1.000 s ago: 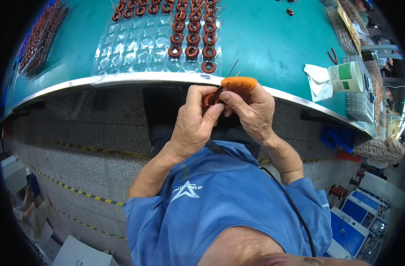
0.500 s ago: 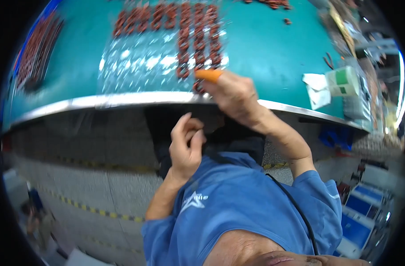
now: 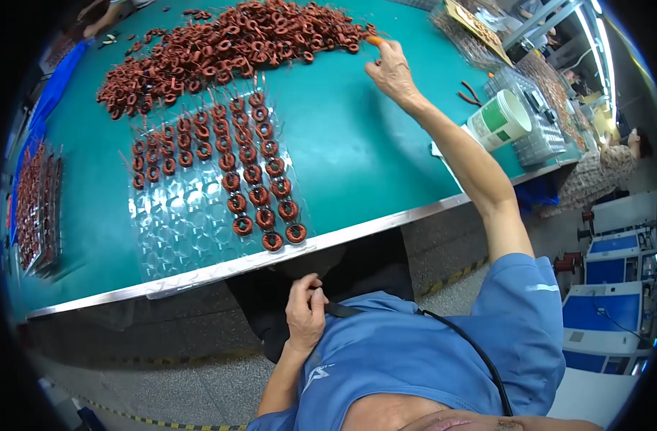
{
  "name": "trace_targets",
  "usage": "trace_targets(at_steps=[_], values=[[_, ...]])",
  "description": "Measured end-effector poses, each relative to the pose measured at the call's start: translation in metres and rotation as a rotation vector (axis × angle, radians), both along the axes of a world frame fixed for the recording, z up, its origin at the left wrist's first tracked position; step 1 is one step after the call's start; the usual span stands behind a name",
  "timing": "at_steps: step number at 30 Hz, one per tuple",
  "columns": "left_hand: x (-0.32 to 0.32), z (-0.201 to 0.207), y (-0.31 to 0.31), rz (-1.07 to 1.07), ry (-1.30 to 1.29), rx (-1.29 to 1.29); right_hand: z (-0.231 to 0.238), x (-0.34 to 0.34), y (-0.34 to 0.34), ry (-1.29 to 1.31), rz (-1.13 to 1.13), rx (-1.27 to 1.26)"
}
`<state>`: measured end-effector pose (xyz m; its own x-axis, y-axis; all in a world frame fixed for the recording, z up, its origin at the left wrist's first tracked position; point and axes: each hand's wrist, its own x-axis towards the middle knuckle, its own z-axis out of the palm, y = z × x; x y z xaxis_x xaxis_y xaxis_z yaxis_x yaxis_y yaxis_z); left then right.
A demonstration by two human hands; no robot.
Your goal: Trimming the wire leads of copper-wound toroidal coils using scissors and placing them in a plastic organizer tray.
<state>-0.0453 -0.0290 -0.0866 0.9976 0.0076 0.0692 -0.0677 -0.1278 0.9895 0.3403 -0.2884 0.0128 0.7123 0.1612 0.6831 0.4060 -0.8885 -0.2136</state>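
Note:
My right hand (image 3: 393, 72) reaches over the table to the right end of a large pile of copper-wound ring coils (image 3: 235, 44). An orange finger cot (image 3: 374, 41) covers one fingertip, close beside the outermost coils. The thumb stands apart from that finger, and no coil shows between them. My left hand (image 3: 305, 314) is curled in front of my lap, below the table edge; whatever its fingers hold, if anything, is hidden. Nearer me lies a clear plastic tray (image 3: 181, 248) with round pockets. Coils (image 3: 259, 195) stand in rows along its far and right parts, their wire ends pointing away.
Stacked trays of coils (image 3: 41, 208) stand at the left table edge. On the right are red-handled pliers (image 3: 470, 93), a white and green tub (image 3: 502, 118) and clear trays (image 3: 540, 136). Another person's arm (image 3: 102, 20) shows at the far left. A metal edge (image 3: 357, 235) borders the green table.
My right hand has moved from the tray's near edge out to the pile's right end. The view has shifted, bringing the whole pile into sight. My left hand stays curled near my lap.

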Motion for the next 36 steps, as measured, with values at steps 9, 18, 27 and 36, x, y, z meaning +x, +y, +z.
trace_targets(at_steps=[9,18,27,36], values=[[0.004,0.012,-0.006,-0.187,-0.046,0.105,-0.019,0.031,-0.024,0.176,0.062,0.01],[0.026,0.063,-0.025,-0.228,0.068,-0.588,0.056,-0.203,0.061,1.294,0.609,1.086],[0.023,0.078,-0.024,-0.097,0.071,-0.814,0.051,-0.29,0.085,1.259,0.912,0.916],[0.018,0.098,-0.007,-0.15,0.049,-0.813,0.064,-0.306,0.099,1.133,1.038,0.799]])
